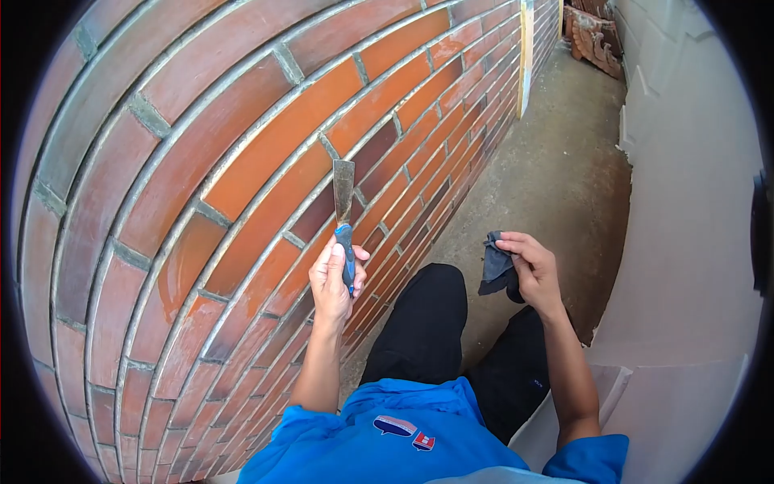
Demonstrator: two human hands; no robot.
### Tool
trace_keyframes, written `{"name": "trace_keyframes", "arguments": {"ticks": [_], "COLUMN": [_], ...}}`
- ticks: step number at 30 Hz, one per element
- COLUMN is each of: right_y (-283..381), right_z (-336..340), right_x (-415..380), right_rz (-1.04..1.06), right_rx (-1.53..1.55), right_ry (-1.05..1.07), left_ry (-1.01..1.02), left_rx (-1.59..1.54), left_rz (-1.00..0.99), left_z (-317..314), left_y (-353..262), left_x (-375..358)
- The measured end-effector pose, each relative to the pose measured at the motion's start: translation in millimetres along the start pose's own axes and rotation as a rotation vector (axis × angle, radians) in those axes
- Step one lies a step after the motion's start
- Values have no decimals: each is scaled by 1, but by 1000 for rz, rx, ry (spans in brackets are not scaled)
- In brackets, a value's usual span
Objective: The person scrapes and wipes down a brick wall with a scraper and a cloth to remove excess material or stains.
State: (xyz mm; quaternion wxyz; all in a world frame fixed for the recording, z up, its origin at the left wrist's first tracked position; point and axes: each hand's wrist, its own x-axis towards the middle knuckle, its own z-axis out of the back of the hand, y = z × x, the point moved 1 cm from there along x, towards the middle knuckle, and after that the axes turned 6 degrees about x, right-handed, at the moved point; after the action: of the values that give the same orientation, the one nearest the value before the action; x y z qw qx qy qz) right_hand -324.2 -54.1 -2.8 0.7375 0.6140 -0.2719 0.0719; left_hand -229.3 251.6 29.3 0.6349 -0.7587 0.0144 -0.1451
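Note:
My left hand (332, 284) is closed around the blue and black handle of a putty knife (344, 189). Its flat metal blade points up, overlapping the brick wall (266, 185) in this view, and looks worn or smeared. My right hand (532, 266) pinches a dark grey cloth (497, 268) between thumb and fingers, with the cloth hanging down over the floor beside my knee. The wall has orange and dark red bricks with grey mortar joints, and pale smears show on some bricks.
A narrow concrete floor (556, 153) runs ahead between the brick wall and a white panel surface (685, 242) on the right. At the far end lie reddish-brown carved-looking pieces (594, 40). A pale upright strip (526, 56) interrupts the brickwork.

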Motion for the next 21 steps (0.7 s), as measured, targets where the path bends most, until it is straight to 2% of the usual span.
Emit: {"name": "trace_keyframes", "arguments": {"ticks": [3, 6, 11, 18, 21], "right_y": [-5, -4, 10, 18, 21], "right_z": [-11, -17, -15, -25, -25], "right_x": [-7, -9, -12, -19, -19], "right_rz": [-13, -13, -46, -32, -1], "right_rx": [28, 49, 79, 119, 128], "right_ry": [60, 77, 50, 49, 24], "left_ry": [3, -3, -68, -8, -48], "left_rx": [-11, -125, -162, -167, -189], "left_rz": [-4, 83, 9, 10, 42], "left_z": [-14, -24, -30, -65, -67], "left_y": [-7, -13, -23, -25, -23], "left_x": [5, 21, 4, 66, 50]}}
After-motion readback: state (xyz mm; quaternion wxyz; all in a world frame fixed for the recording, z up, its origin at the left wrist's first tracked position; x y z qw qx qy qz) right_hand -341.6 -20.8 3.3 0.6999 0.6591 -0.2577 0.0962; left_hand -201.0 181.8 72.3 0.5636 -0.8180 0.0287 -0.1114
